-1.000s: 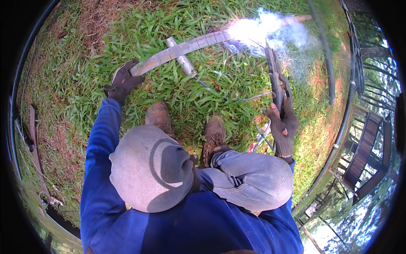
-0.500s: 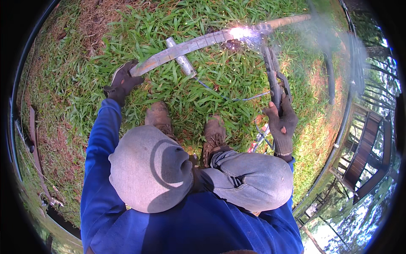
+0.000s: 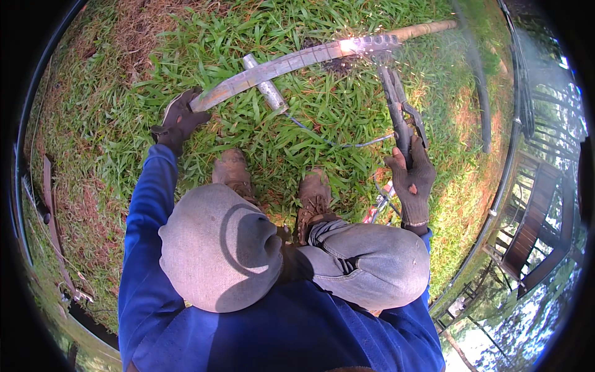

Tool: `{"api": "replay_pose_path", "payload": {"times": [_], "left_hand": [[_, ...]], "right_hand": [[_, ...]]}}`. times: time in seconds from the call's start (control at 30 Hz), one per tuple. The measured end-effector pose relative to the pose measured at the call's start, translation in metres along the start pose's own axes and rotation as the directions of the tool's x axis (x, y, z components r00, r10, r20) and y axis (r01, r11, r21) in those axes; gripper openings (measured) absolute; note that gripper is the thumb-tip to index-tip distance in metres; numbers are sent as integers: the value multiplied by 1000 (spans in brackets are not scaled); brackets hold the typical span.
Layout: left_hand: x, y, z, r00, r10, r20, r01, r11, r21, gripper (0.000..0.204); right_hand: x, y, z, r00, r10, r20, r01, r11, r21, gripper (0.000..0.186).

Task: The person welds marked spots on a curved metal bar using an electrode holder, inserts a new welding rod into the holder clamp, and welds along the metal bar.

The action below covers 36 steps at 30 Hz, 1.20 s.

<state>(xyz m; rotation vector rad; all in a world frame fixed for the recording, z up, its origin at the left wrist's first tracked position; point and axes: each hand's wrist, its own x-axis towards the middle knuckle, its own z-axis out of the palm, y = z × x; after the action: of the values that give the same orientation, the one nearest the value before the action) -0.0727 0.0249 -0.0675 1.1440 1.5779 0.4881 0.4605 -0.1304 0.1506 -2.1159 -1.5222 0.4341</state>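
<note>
A curved grey metal bar point(image 3: 279, 68), glowing at one spot, lies over coarse green grass point(image 3: 211, 59).
The gloved left hand point(image 3: 180, 118) grasps its scuffed left end — the bar crosses a dull metal cylinder point(image 3: 268, 90). The knit-gloved right hand point(image 3: 412, 177) clasps a dark, tong-like holder point(image 3: 395, 102) — just below scattered sparks point(image 3: 365, 49).

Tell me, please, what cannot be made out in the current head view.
All in the head view:
- Metal bar, left end: covered by the left grip.
- Glowing spot: surface detail lost in glare.
- Silver cylinder, middle: hidden by the bar.
- Electrode holder, lower handle: covered by the right grip.
</note>
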Motion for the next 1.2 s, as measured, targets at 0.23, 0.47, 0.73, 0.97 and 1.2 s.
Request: {"api": "replay_pose_path", "payload": {"times": [0.23,0.47,0.73,0.97,1.2], "left_hand": [[5,-10,2,1000,17,8,-17,997,-71,99],[1,-3,0,1000,14,11,-14,1000,-22,98],[-1,-1,1,1000,1,3,-1,997,-71,96],[-4,4,0,1000,18,12,-18,999,-46,94],[-3,0,1,999,39,11,-39,997,-62,92]], "right_hand": [[2,-3,-2,998,-50,33,54,991,-120,70],[3,-11,-4,997,-26,73,39,984,-172,71],[5,-8,0,996,9,87,-5,999,-50,70],[7,-7,3,991,124,53,-127,990,61,64],[5,0,10,961,277,-5,-274,951,142,63]]}}
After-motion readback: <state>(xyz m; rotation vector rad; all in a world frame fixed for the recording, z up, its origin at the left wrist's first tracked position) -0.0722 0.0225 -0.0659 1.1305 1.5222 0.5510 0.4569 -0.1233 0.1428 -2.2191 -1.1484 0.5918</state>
